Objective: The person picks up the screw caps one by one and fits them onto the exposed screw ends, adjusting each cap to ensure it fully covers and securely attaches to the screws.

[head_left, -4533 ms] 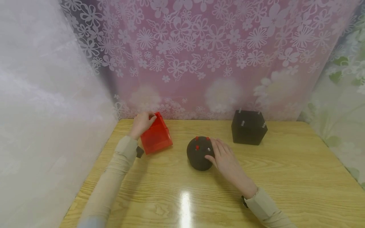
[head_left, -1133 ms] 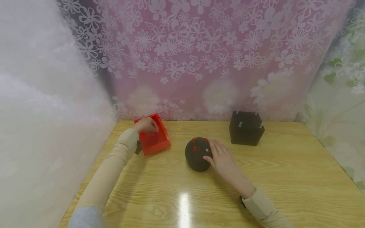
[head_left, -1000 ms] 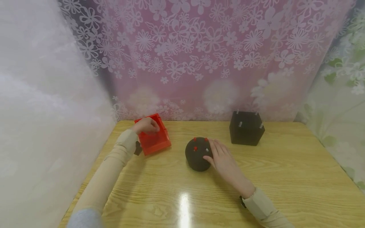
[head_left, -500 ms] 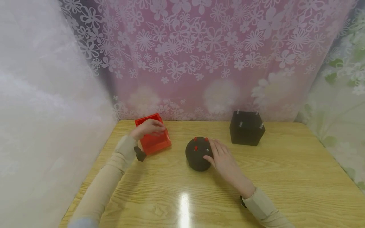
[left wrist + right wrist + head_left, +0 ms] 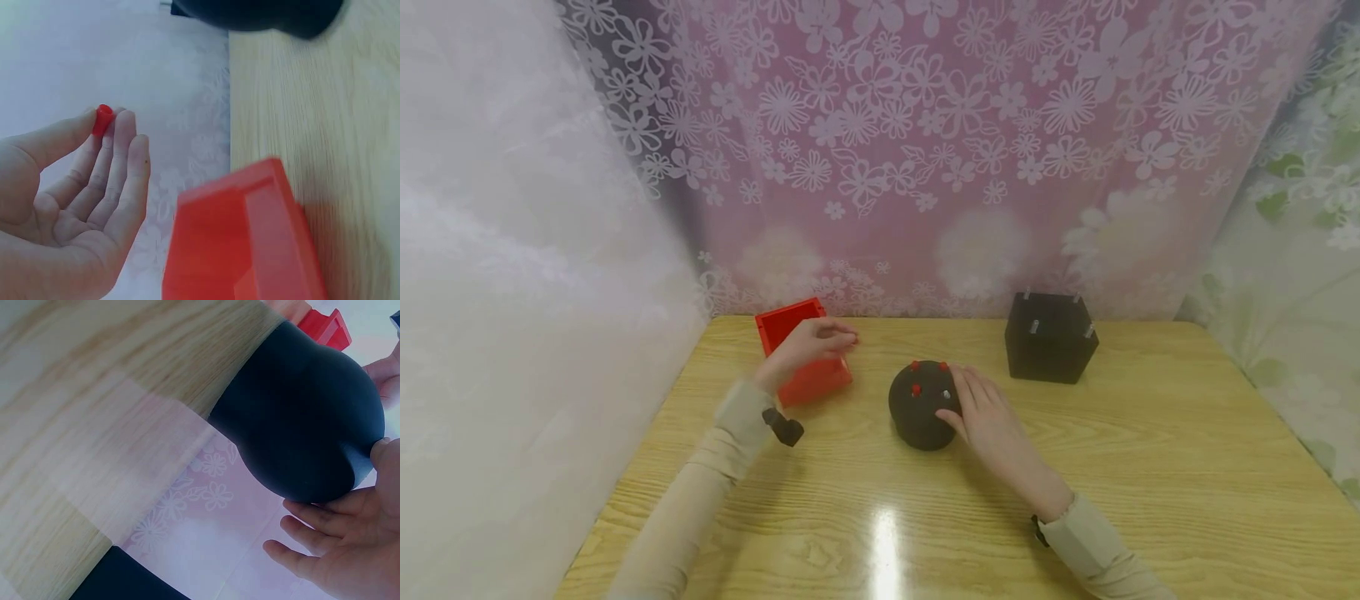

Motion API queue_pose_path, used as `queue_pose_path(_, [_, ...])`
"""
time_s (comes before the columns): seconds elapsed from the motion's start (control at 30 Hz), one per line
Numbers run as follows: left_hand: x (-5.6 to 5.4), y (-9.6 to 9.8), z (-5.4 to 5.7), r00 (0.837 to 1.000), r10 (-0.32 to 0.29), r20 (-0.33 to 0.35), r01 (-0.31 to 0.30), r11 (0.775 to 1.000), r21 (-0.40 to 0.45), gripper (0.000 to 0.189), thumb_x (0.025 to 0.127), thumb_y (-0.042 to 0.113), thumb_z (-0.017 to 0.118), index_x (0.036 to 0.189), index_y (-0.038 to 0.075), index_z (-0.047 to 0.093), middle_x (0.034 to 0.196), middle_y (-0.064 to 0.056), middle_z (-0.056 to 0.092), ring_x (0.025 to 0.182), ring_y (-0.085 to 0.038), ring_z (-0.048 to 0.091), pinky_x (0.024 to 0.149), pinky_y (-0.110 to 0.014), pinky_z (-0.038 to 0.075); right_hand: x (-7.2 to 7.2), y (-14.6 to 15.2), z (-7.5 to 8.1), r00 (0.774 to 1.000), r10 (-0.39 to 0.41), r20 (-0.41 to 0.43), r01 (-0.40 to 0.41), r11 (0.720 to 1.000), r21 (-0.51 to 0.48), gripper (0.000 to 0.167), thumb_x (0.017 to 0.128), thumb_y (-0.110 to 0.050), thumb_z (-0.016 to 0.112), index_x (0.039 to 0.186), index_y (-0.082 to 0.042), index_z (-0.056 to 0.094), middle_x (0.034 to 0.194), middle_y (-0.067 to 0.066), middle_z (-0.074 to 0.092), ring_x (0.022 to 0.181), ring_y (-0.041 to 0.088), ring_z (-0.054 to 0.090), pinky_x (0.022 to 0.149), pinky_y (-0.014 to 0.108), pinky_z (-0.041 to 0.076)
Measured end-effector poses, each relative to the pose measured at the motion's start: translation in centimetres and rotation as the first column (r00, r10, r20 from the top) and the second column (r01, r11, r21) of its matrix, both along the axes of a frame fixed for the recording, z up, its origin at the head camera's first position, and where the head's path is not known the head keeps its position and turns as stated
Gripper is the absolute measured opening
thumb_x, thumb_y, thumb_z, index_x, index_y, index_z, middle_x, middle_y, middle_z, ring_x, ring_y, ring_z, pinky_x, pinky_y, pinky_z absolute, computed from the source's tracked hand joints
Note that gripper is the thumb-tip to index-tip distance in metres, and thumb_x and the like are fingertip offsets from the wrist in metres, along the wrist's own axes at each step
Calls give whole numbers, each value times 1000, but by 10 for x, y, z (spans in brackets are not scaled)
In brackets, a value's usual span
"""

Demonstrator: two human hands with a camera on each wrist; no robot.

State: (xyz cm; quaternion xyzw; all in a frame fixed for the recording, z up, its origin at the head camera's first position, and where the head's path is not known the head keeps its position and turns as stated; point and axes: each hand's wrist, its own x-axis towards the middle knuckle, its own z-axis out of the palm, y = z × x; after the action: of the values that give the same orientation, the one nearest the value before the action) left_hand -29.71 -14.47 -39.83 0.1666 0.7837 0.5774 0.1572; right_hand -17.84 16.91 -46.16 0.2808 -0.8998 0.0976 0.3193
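My left hand [image 5: 812, 343], palm facing right in the head view, is above the red open bin [image 5: 816, 385]. In the left wrist view its thumb and fingertip pinch a small hollow red cap [image 5: 101, 119]. A rounded black block [image 5: 916, 423] stands mid-table with three red caps [image 5: 916, 390] on top and one clear peg [image 5: 947, 394] bare of red. On the block's right side lies my right hand [image 5: 996, 429], thumb at the front and fingers behind. The right wrist view shows thumb and fingertips gripping the block [image 5: 312, 419]. The bin's inside is partly hidden by the left hand.
A square black block [image 5: 1048, 354] with several clear pegs on top stands at the back right. The wooden table [image 5: 1150, 467] ends at a floral curtain [image 5: 880, 167] behind, with a pale sheet [image 5: 535, 292] along the left side.
From inside the red bin, my left hand has come up and moved right, now pinching a red cap. The right hand and the rounded black block stay in place.
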Motion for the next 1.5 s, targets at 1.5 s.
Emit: queue_pose_path(1.5, [70,81,-17,960,163,-228,-76,935,347,23,99,17,68,118,3,68,115,-19,71,102,-36,70,91,-38,59,2,0,1,994,-24,105,25,1000,-12,79,105,-55,32,147,11,41,137,29,56,131,44,51,106,58,44])
